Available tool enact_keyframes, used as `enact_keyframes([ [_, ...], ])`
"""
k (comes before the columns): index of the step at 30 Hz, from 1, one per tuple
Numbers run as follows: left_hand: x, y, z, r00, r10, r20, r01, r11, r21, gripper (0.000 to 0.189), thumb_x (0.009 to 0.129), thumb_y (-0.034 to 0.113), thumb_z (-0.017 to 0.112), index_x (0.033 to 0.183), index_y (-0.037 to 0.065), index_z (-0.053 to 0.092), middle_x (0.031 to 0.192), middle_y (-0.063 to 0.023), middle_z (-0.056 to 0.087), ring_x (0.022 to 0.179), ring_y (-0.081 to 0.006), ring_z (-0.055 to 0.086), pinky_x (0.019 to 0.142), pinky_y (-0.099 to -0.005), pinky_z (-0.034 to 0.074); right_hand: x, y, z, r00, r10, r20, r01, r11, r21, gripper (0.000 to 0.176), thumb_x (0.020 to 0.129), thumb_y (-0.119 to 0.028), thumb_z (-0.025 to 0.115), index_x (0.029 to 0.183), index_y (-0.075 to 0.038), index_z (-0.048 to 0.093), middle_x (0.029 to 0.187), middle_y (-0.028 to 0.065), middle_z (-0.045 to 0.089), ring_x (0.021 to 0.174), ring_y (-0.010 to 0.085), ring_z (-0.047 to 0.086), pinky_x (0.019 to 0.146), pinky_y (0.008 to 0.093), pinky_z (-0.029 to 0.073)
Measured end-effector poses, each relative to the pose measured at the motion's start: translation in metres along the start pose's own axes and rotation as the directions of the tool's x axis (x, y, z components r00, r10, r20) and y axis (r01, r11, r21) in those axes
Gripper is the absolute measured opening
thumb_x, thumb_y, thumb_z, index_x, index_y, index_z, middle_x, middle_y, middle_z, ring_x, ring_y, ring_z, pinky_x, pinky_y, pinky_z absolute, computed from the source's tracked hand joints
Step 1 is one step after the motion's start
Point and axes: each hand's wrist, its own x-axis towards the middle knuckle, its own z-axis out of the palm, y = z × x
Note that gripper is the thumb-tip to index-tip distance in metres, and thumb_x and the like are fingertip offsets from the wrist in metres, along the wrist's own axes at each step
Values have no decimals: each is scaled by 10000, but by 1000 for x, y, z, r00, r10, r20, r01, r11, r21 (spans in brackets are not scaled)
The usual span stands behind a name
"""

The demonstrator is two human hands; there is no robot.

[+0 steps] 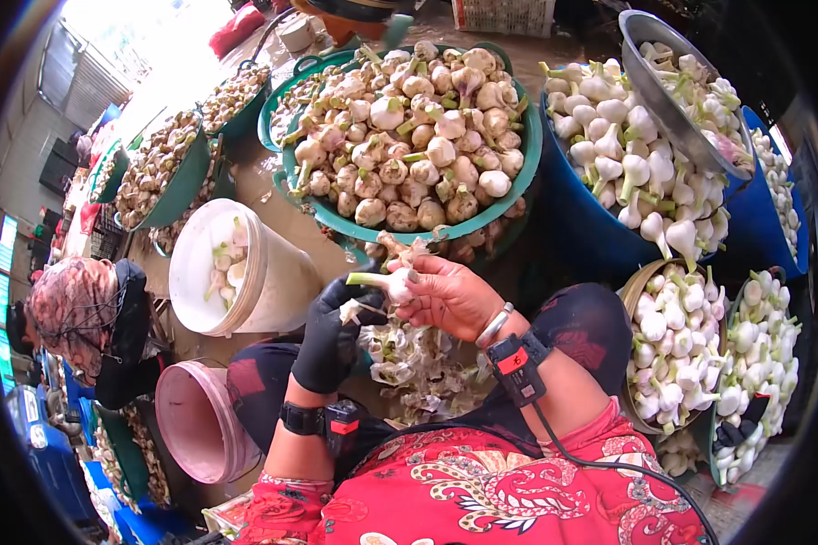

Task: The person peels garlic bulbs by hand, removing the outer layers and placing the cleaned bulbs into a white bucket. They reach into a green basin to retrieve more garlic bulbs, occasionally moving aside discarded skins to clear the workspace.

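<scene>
Both hands meet over the lap: the gloved left hand (336, 329) and the bare right hand (450, 295) hold one garlic bulb (393, 283) between them, its green stalk pointing left. Peelings (418, 368) lie below. A green basin (529, 154) heaped with garlic sits just beyond, a white bucket (273, 272) to its left.

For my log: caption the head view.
Black-gloved left hand and bare right hand hold a white garlic bulb near a green basin.

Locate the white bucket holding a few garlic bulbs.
In the head view the white bucket lies tilted left of centre, beside the gloved left hand holding a garlic bulb, below the big green basin.
</scene>
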Motion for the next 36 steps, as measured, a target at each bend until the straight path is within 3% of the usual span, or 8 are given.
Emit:
enact_keyframes([
  [4, 4, 3, 11, 976, 215, -28, -216, 976, -27, 248, 877, 81, 571, 1107, -10, 592, 956, -64, 647, 806, -114, 608, 728, -256, 506, 2, 7, 12, 988, -13, -154, -8, 991, -134, 254, 901, -181, 603, 1129, -68, 594, 913, 50, 657, 736, 163, 647, 665, 283, 526],
  [6, 7, 3, 10, 955, 293, -49, -291, 956, 43, 243, 890, 100, 579, 1100, -21, 590, 962, -76, 649, 788, -134, 622, 711, -280, 522, 11, 22, 3, 767, -633, -105, 439, 636, -635, 173, 865, -131, 621, 1015, -50, 649, 864, 69, 661, 683, 174, 629, 658, 281, 509],
  [9, 20, 8, -4, 949, 288, -132, -295, 955, -39, 144, 902, 126, 580, 969, 1, 605, 1076, -118, 625, 808, -161, 626, 690, -289, 529, -8, 9, 23, 789, -522, 324, 492, 220, -842, 134, 800, -74, 630, 923, -36, 667, 791, 111, 648, 644, 231, 606, 652, 292, 496],
  [11, 21, 12, -4, 947, 302, -113, -316, 939, -138, 149, 903, 118, 569, 982, -3, 604, 1040, -108, 622, 834, -181, 629, 708, -292, 531, -9, 16, 5, 977, -90, 195, 205, 131, -970, 195, 715, -99, 658, 897, -31, 673, 716, 154, 629, 680, 324, 602, 675, 333, 505],
  [13, 18, 14, -3, 887, 462, -27, -451, 875, 176, 233, 888, 109, 584, 1074, -31, 588, 1070, -118, 628, 829, -183, 641, 746, -307, 538, -8, 11, 2, 991, -123, 52, 21, -239, -971, 366, 686, -150, 709, 1028, -30, 651, 761, 160, 643, 705, 277, 635, 695, 314, 511],
  [16, 12, 12, 5, 953, 299, -40, -301, 950, -79, 251, 892, 116, 582, 1089, -38, 583, 1075, -117, 626, 867, -181, 637, 774, -314, 532, -2, 3, 8, 911, -406, -78, 162, 524, -836, 728, 650, -224, 816, 1283, -51, 502, 997, 140, 644, 795, 172, 636, 744, 305, 525],
  [17, 10, 11, 8, 894, 448, 30, -443, 867, 228, 269, 894, 132, 588, 1110, -27, 582, 1046, -93, 633, 871, -155, 624, 776, -298, 521, 5, 10, 9, 896, -443, -19, 329, 693, -642, 648, 678, -140, 806, 1252, -33, 526, 1072, 113, 617, 835, 162, 626, 756, 297, 527],
  [36, -6, 37, 36, 983, 177, 56, -181, 979, 89, 279, 889, 205, 585, 1046, -25, 586, 916, -68, 645, 774, -130, 629, 721, -272, 523, 0, 10, 18, 822, -566, -66, 447, 713, -540, 499, 734, 56, 705, 1203, -6, 544, 989, 25, 623, 873, 92, 603, 791, 249, 509],
])
